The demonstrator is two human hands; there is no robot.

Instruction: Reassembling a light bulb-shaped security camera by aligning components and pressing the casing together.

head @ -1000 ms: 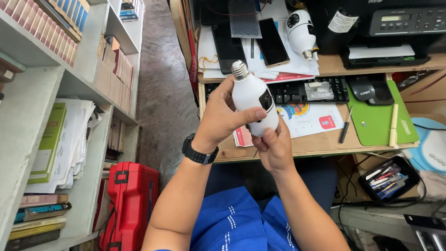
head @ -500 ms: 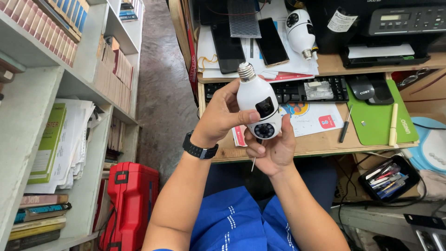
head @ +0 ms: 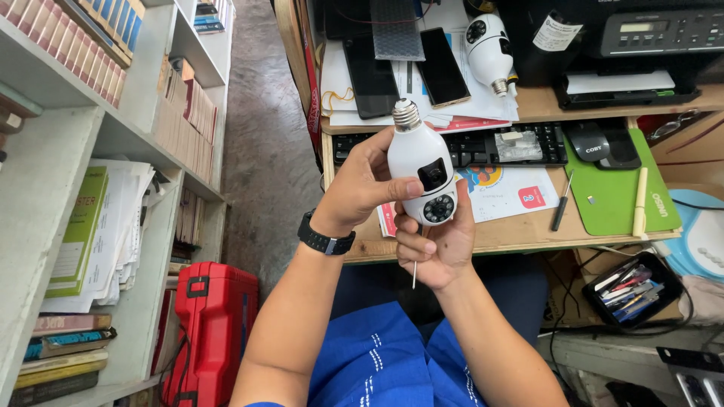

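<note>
A: Where does the person have the bulb camera [head: 422,169]?

B: Centre of the frame, above the desk edge [head: 498,240], screw base up, lenses facing the viewer. The left hand [head: 360,188] wraps its side, thumb pressed on the white shell beside the upper lens. The right hand [head: 436,243] cups it from below, fingers curled; a thin pin [head: 414,273] sticks down from that fist.

A: How should the person handle this step?

B: Probably keep the left hand firm on the shell so the body cannot turn, and let the right hand work the pin alone. The thumb should stay off the lenses.

A: Any packages or labels about?

B: A second bulb camera [head: 489,47] lies at the upper centre on papers, beside two dark phones [head: 441,66]. A white label sits on a black bottle [head: 562,34] at the upper right, next to a black printer [head: 648,45]. Below it are a green mat [head: 615,200], a black mouse [head: 588,142], and a sheet with a red square sticker [head: 532,197]. A red case [head: 215,324] stands lower left; a green book [head: 79,230] is on the left shelf.
</note>
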